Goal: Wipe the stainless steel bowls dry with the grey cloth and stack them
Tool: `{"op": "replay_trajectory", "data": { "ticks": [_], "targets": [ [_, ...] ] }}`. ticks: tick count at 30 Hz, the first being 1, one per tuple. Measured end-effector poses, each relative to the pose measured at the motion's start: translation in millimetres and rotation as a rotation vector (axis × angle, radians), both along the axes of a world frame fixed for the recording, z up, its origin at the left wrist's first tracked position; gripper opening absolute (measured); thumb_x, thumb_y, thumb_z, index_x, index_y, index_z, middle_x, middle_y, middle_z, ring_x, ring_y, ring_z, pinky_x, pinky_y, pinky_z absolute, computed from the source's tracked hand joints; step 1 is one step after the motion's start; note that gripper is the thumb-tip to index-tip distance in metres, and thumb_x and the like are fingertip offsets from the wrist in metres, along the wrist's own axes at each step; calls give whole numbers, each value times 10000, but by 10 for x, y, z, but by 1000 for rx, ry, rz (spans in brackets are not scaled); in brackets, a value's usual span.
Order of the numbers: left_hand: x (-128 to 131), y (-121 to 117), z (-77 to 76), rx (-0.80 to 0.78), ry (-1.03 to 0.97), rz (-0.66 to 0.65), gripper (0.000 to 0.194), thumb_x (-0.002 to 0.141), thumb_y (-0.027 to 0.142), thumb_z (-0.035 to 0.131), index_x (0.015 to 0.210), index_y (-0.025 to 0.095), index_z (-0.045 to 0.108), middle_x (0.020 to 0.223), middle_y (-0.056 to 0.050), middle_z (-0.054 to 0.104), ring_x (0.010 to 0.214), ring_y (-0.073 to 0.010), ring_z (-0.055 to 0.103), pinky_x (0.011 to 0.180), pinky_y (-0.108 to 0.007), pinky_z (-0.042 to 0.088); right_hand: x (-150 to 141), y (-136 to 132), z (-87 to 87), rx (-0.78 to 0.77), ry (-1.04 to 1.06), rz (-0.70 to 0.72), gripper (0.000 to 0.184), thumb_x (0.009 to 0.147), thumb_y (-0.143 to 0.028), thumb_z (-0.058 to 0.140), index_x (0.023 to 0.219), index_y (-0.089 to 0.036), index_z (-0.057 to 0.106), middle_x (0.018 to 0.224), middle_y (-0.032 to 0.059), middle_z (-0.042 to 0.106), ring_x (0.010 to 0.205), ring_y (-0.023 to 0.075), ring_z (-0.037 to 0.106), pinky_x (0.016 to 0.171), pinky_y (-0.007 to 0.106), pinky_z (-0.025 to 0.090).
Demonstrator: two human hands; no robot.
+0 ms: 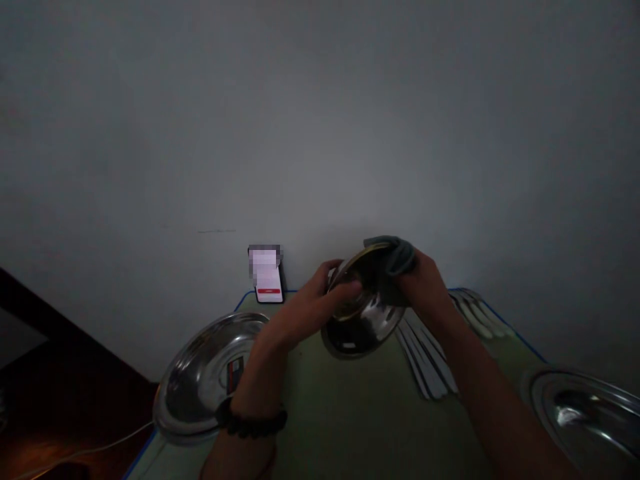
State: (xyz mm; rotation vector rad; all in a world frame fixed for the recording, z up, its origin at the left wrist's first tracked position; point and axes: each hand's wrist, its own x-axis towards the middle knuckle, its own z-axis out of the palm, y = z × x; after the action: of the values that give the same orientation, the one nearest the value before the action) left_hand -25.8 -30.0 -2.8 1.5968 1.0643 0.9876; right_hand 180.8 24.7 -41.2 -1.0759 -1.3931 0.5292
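A shiny metal bowl (pixel 357 327) is held up over the table, tilted on its side. My left hand (pixel 323 297) grips it from the left, thumb on the near surface and the other fingers behind. A dark grey-green cloth (pixel 397 253) is bunched in my right hand (pixel 423 283), pressed against the bowl's upper right rim. The fingers of my right hand are partly hidden by the cloth. Below and right of the bowl, several flat light-coloured utensils (pixel 425 363) lie fanned out; their kind is hard to make out in the dim light.
A large metal basin (pixel 180 373) with a dark label stands at left, another metal basin (pixel 590 407) at right. A lit phone (pixel 269 277) leans on the wall (pixel 320 133). More utensils (pixel 477 313) lie at the back right of the green table (pixel 340 420). A cable (pixel 110 445) hangs at left.
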Motion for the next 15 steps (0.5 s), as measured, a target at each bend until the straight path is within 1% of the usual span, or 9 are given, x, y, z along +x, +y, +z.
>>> {"op": "replay_trajectory", "data": {
  "ticks": [2, 4, 6, 9, 10, 12, 15],
  "targets": [
    [17, -30, 14, 59, 4, -53, 422, 805, 472, 631, 1169, 260, 635, 1101, -79, 706, 1060, -315, 627, 961, -495, 448, -20, -57, 67, 93, -154, -71, 381, 666, -262, 646, 1032, -163, 682, 1024, 102, 729, 928, 258, 661, 854, 418, 499],
    [36, -50, 38, 104, -67, -87, 387, 831, 468, 603, 1140, 244, 666, 1123, -83, 710, 1100, -315, 617, 977, -481, 449, -45, -89, 92, 130, -206, -158, 338, 691, -312, 651, 994, -168, 690, 960, 94, 735, 866, 250, 660, 800, 395, 505],
    [41, -56, 65, 129, -138, -80, 402, 838, 483, 594, 1139, 229, 677, 1137, -89, 712, 1153, -322, 595, 1004, -479, 436, -66, -94, 80, 132, -207, -227, 302, 706, -392, 667, 912, -173, 696, 862, 81, 734, 795, 249, 651, 730, 378, 506],
    [41, -25, 81, 157, -257, -30, 463, 825, 533, 592, 1143, 209, 680, 1147, -100, 711, 1208, -338, 559, 1023, -485, 428, -120, -73, 30, 92, -106, -300, 381, 732, -520, 640, 841, -159, 695, 784, 92, 725, 780, 273, 652, 691, 380, 499],
    [48, -4, 76, 174, -313, -4, 485, 818, 551, 592, 1153, 210, 673, 1166, -98, 703, 1218, -339, 551, 1024, -484, 431, -151, -64, 12, 65, -55, -301, 415, 746, -545, 617, 848, -151, 696, 799, 105, 728, 810, 287, 660, 702, 386, 500],
    [79, 48, 52, 230, -439, 68, 515, 805, 579, 589, 1170, 222, 656, 1198, -83, 689, 1220, -331, 551, 1018, -477, 444, -229, -52, -19, -28, 22, -254, 468, 783, -574, 560, 899, -140, 695, 874, 131, 736, 893, 306, 670, 737, 398, 507],
    [154, 119, 8, 280, -592, 192, 507, 812, 579, 571, 1176, 232, 636, 1189, -69, 692, 1211, -305, 565, 1005, -459, 463, -355, -54, -51, -169, 7, -120, 497, 824, -585, 501, 966, -147, 687, 955, 148, 738, 956, 307, 678, 765, 408, 521]
  ]
}}
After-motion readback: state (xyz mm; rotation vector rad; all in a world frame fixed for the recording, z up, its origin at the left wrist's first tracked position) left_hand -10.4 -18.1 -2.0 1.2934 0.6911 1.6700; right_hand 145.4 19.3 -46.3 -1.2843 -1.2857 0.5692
